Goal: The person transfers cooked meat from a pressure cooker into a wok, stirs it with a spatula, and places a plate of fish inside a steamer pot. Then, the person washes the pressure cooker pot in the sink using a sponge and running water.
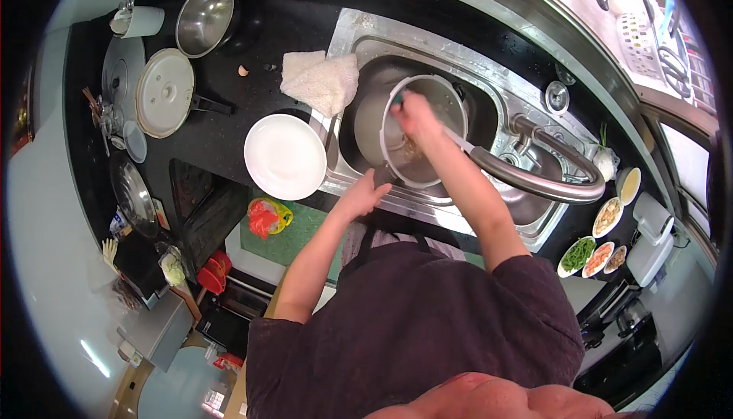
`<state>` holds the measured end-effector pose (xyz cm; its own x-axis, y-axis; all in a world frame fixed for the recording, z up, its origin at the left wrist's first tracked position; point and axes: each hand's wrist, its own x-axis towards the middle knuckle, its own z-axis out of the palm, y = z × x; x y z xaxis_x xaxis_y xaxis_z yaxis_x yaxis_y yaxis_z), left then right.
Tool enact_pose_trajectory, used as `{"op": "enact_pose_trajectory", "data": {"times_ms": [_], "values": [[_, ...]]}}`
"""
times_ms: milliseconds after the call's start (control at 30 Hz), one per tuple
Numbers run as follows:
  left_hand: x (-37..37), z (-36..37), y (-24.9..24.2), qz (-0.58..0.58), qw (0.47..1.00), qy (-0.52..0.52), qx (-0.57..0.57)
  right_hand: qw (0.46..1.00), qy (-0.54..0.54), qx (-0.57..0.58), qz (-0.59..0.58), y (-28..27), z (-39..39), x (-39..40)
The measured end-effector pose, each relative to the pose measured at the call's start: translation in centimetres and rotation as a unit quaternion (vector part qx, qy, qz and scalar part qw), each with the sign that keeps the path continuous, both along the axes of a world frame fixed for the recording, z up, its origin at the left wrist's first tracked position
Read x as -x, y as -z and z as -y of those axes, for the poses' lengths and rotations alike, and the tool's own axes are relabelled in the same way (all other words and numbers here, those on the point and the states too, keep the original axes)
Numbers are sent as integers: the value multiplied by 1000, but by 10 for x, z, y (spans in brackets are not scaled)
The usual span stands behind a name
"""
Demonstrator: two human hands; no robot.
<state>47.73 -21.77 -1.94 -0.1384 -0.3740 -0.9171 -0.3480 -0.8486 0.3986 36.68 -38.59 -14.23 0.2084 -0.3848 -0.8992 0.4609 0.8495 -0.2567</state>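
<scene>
A wide metal pot [450, 106] with a pale rim sits tilted in the sink basin [359, 140]. My left hand [365, 194] is closed around the pot's dark handle [384, 175] at the near side. Inside the pot, my right hand [418, 117] is closed on a small green scrubber [398, 98], mostly covered by my fingers. The scrubber is at the pot's inner left wall. Some cloudy water and brownish bits show on the pot's bottom. The faucet [534, 178] arches toward the pot from the right.
Left of the sink lie a white towel [321, 82], a white plate [285, 157], a pot lid [164, 92] with a black handle and a steel bowl [205, 20]. Several small dishes, one with chopped greens [577, 255], stand at the right. Below the counter hangs a red bag [263, 218].
</scene>
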Motion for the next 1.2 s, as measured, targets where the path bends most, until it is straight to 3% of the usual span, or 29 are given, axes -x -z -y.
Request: {"op": "enact_pose_trajectory", "data": {"times_ms": [33, 100, 133, 167, 233, 300, 367, 433, 533, 633, 733, 833, 867, 967, 1067, 1167, 1200], "values": [[0, 5, -3, 0, 1000, -1, 0, 989, -121, 77, -28, -15, -20, 3], [1, 10, -15, 0, 1000, -2, -6, 882, -439, 165, -55, -41, -61, 26], [1, 9, -14, 7, 1000, 4, -4, 762, -559, 325, -43, -36, -73, 45], [1, 8, -12, 15, 1000, 9, -2, 599, -650, 467, -28, -24, -79, 70], [3, 5, -8, 15, 1000, 8, -1, 413, -754, 489, -145, -3, -81, 115], [4, 1, -4, 4, 1000, -8, -1, 318, -783, 495, -204, 42, -49, 145], [1, 6, -10, -11, 1000, -18, -15, -3, -779, 532, -332, 3, -2, 126], [-2, 11, -11, -19, 999, -23, -22, -139, -728, 609, -284, -18, 46, 109], [-2, 12, -10, -15, 999, -16, -23, -247, -659, 639, -310, -49, 69, 84], [0, 6, -7, 2, 1000, -18, -11, -244, -682, 605, -332, -56, 62, 92], [1, 3, -5, -3, 999, -40, -6, -6, -719, 566, -404, -7, 11, 127], [1, 7, -11, -25, 998, -58, -24, -73, -797, 494, -339, 44, -37, 117], [0, 7, -9, -33, 997, -62, -32, -48, -827, 476, -297, 46, -38, 111], [-1, 6, -6, -36, 996, -70, -42, -140, -611, 654, -423, 69, -21, 98], [0, 1, -6, -19, 996, -76, -43, 12, -593, 702, -395, 95, -2, 74], [-2, 3, -8, -47, 993, -100, -32, 169, -682, 564, -433, 114, -23, 75], [-4, 6, -8, -56, 993, -96, -29, 137, -719, 537, -420, 128, -39, 81]]}}
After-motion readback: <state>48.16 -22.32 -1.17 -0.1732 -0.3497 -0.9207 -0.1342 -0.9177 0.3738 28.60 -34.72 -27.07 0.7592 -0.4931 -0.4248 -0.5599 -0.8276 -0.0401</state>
